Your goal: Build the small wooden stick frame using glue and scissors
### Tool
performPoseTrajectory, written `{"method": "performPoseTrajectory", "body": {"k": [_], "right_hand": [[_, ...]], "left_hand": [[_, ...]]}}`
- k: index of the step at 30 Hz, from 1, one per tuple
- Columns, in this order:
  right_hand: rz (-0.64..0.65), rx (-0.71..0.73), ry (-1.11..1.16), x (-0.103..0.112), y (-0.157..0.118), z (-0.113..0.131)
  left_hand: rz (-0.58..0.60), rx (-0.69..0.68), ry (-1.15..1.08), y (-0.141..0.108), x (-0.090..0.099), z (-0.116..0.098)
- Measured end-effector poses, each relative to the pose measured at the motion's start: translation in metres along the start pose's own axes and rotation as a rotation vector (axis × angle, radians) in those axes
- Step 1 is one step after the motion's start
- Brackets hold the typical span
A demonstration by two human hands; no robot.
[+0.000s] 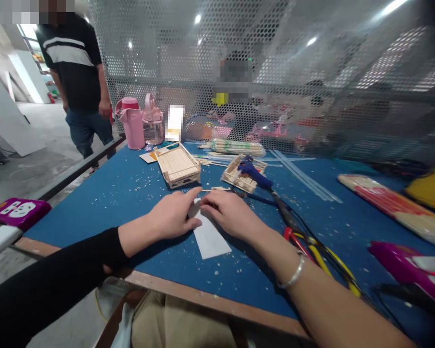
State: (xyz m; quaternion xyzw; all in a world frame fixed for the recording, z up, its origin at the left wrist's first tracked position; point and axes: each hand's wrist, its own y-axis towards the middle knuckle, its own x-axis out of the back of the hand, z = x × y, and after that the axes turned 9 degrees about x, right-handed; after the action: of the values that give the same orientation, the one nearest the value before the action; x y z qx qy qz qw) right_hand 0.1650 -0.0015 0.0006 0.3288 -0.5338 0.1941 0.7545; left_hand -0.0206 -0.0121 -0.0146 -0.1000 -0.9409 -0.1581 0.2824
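A white slip of paper (212,239) lies on the blue table in front of me, its far end between my hands. My left hand (170,212) rests at its left edge, index finger stretched forward and thumb apart, touching the paper. My right hand (234,212) is curled over the paper's right side, thumb and fingertips pressed together; what they pinch is hidden. Just beyond the hands lie a few short wooden sticks (217,189). Farther off stand a tray-like frame built of sticks (179,166) and a smaller stick frame (239,175) with a blue-handled glue gun (255,174) on it.
Red-and-yellow-handled pliers (315,253) and cables lie right of my forearm. Packed sticks (391,205), clear glue sticks (304,179) and purple power strips (20,212) are around. A pink jug (132,125) stands at back left. A person (74,72) stands beyond the left edge.
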Motion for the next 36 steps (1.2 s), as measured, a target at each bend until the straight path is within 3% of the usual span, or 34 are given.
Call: {"method": "performPoseTrajectory", "body": {"k": [3, 8, 19, 26, 36], "right_hand": [[0.030, 0.017, -0.074, -0.007, 0.001, 0.000], [0.106, 0.069, -0.138, -0.010, 0.005, -0.003], [0.079, 0.076, -0.152, -0.012, 0.005, -0.006], [0.088, 0.006, -0.151, -0.014, 0.006, -0.005], [0.122, -0.060, -0.167, -0.011, 0.008, -0.004]], "left_hand": [[0.064, 0.081, -0.119, 0.001, -0.006, 0.002], [0.028, 0.149, -0.303, 0.004, -0.005, 0.005], [-0.016, 0.014, 0.105, 0.002, -0.012, 0.007], [0.236, 0.019, 0.594, 0.005, -0.004, -0.005], [0.236, 0.026, 0.617, 0.005, -0.004, -0.006]]}}
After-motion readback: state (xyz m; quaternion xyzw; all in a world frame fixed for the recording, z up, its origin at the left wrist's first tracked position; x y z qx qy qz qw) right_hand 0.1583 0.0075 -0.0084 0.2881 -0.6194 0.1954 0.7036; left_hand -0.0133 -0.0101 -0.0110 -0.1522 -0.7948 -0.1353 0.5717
